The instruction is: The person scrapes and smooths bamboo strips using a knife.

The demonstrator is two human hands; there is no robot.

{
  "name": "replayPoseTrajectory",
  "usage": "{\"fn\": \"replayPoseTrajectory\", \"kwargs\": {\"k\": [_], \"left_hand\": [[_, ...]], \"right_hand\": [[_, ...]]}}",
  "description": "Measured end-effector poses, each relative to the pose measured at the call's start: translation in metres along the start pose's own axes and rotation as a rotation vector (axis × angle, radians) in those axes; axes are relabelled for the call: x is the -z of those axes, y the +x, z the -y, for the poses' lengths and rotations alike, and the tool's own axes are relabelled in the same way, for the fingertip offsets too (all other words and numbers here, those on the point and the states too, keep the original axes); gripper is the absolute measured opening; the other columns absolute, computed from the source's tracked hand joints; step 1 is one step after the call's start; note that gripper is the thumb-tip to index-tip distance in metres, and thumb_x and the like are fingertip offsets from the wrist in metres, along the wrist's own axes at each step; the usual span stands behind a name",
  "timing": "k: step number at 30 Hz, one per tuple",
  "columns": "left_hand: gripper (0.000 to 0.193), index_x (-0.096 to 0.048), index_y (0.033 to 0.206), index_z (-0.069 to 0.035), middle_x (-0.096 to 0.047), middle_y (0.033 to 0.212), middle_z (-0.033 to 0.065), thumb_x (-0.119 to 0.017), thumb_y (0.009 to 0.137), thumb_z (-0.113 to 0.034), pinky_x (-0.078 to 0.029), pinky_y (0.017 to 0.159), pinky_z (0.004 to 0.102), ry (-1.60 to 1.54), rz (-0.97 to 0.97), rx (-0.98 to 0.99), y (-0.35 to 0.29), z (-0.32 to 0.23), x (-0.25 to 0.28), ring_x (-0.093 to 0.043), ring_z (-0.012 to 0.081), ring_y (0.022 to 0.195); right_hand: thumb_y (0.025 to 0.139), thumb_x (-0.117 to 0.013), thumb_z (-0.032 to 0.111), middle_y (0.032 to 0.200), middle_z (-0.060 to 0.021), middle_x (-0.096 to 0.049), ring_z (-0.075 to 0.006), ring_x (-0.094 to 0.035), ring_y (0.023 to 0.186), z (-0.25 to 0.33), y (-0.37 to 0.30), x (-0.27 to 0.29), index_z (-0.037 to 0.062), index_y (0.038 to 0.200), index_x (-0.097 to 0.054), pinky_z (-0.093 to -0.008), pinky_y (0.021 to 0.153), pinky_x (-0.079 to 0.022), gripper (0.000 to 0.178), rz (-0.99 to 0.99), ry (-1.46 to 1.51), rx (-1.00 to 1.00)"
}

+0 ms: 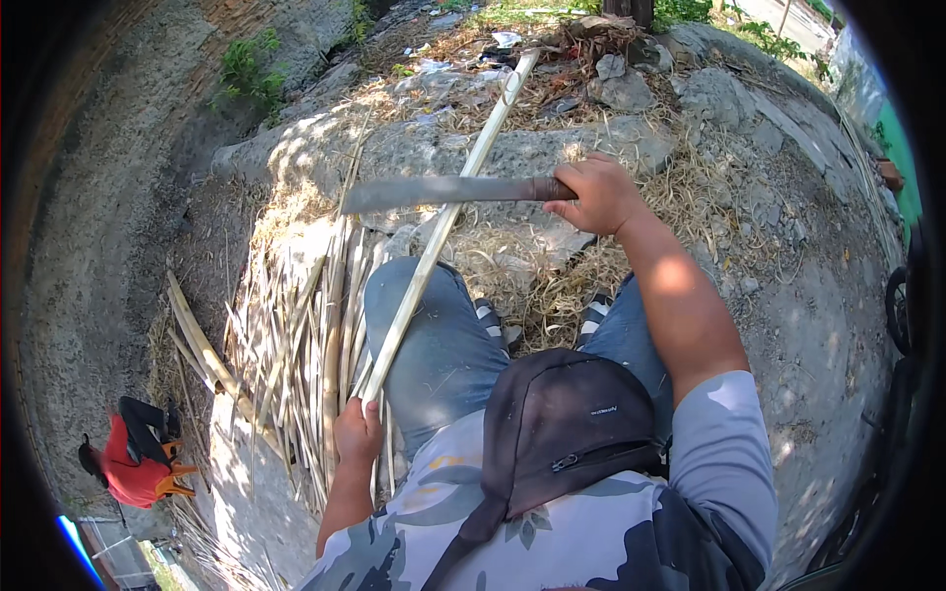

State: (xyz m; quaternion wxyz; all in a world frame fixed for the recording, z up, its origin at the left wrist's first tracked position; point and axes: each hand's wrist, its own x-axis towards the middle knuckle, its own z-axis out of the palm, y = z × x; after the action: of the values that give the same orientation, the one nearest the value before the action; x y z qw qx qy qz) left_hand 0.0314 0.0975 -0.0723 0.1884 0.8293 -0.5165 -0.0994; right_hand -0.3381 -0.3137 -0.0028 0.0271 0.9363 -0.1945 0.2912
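At seven o'clock, grasped in the left hand (359, 433) the bamboo strip (426, 271) slanting to twelve; from eleven, held the machete (419, 194) across it, clenched in the right hand (596, 195) at two. Probably called for shallow, steady strokes.

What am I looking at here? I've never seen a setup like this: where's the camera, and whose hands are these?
There is no machine: these are one person's bare hands. The single picture comes from a wide fisheye camera on that person's head, looking down, so straight edges bend near the rim. The right hand grips the handle of a machete. The left hand holds the lower end of a long pale strip. The blade crosses the strip; contact is hard to judge. On the ground at the left lies a pile of similar strips. Another person in red sits at far left.
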Motion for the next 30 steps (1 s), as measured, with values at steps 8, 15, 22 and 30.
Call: {"fn": "replayPoseTrajectory", "kwargs": {"k": [8,15,22,30], "left_hand": [[0.058,-0.052,0.079,-0.002,-0.056,0.066,0.0247,-0.044,0.103,-0.054,-0.044,0.058,0.0536,0.053,0.013,-0.048,0.012,-0.004,0.003,-0.059,0.05,0.067],[0.062,-0.05,0.077,-0.002,-0.053,0.063,0.0235,-0.042,0.103,-0.058,-0.044,0.056,0.0507,-0.043,-0.002,-0.005,0.005,-0.004,-0.004,-0.057,0.0493,0.063],[0.059,-0.052,0.079,-0.002,-0.054,0.063,0.0231,-0.044,0.103,-0.055,-0.044,0.056,0.049,-0.086,0.007,0.002,0.003,-0.009,-0.001,-0.058,0.0479,0.063],[0.058,-0.049,0.077,-0.002,-0.054,0.064,0.0248,-0.045,0.103,-0.054,-0.043,0.058,0.0517,-0.084,0.0,-0.009,0.012,-0.01,-0.005,-0.056,0.0498,0.065]], "right_hand": [[0.095,-0.06,0.056,0.08,-0.0208,-0.067,-0.0435,-0.065,0.075,-0.026,-0.022,0.003,0.006,0.092,-0.063,-0.0539,0.068,-0.05,0.051,-0.07,0.13,-0.867],[0.091,-0.064,0.056,0.074,-0.011,-0.064,-0.0318,-0.064,0.069,0.023,0.005,0.002,0.0092,0.086,-0.059,-0.0425,0.071,-0.048,0.047,0.206,-0.016,-0.229],[0.084,-0.068,0.057,0.076,-0.0055,-0.064,-0.0273,-0.063,0.073,0.033,0.014,-0.007,0.0116,0.087,-0.06,-0.0372,0.077,-0.046,0.046,0.036,0.008,0.148],[0.093,-0.062,0.059,0.077,-0.0129,-0.069,-0.0364,-0.069,0.076,-0.017,-0.009,0.017,0.0112,0.091,-0.065,-0.0507,0.069,-0.053,0.047,0.022,-0.092,-0.974]]}}
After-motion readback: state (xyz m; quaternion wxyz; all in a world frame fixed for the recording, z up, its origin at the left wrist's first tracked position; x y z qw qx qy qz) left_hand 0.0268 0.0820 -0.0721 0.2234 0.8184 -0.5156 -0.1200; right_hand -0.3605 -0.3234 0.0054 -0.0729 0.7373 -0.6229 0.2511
